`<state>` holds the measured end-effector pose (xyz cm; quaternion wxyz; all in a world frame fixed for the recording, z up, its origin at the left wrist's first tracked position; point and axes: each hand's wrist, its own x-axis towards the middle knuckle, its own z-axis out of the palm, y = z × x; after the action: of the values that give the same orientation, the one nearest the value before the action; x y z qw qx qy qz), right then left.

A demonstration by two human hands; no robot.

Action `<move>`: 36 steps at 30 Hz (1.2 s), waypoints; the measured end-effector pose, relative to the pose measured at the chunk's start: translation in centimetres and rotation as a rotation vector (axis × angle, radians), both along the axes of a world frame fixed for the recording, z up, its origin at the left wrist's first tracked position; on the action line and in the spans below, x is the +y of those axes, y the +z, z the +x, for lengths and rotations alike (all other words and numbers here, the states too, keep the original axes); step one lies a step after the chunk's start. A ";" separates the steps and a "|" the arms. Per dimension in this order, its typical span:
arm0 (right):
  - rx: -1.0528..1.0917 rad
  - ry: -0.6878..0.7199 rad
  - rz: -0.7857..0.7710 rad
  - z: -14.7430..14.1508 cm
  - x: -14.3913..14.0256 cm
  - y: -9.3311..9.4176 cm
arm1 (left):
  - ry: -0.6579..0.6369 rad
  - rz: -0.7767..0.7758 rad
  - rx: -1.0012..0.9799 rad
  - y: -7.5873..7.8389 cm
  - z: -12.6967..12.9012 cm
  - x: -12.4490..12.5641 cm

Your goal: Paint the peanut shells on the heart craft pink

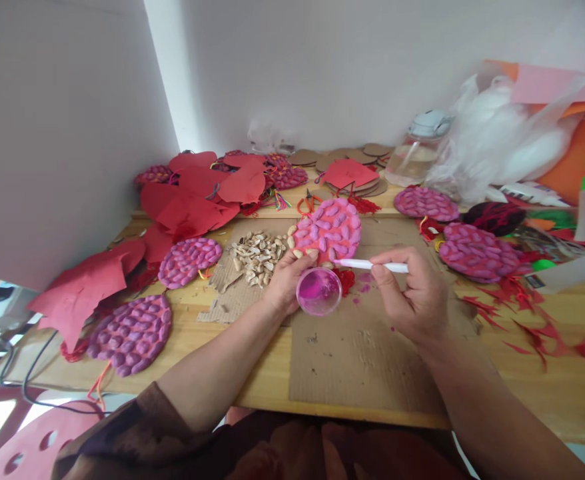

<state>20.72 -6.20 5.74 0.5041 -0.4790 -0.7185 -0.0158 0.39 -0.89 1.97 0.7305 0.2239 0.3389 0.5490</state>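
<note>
Painting step: left hand (286,279) grips the pink paint cup (319,291) mid-frame, right hand (415,297) pinches the brush (371,265), tip by the disc (328,229). Next probably needs a dip.

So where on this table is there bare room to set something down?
Bare: the cardboard sheet near the table's front edge, between the forearms, and the wood left of it. Crowded: the back, both sides, and around the dish.

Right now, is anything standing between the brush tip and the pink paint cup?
Nothing visible. The right hand holds the brush with its tip just above the cup, which the left hand holds.
</note>
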 end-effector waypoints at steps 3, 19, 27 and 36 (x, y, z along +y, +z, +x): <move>-0.009 -0.011 0.033 0.0 0.2 -0.1 | -0.008 0.030 0.040 0.1 0.1 -0.2; -0.030 0.290 -0.060 -0.8 -1.6 1.5 | 0.169 0.141 0.096 -0.4 0.7 0.2; -0.260 0.322 0.026 -2.8 -1.5 0.3 | 0.239 0.257 0.238 -0.3 0.6 -0.4; -0.226 0.323 0.020 -2.7 -1.8 0.1 | 0.231 0.216 0.221 -0.3 0.7 -0.4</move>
<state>18.02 -8.03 5.83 0.4210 -0.3477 -0.8377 0.0044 1.09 -1.26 1.68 0.5927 0.3196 0.3797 0.6343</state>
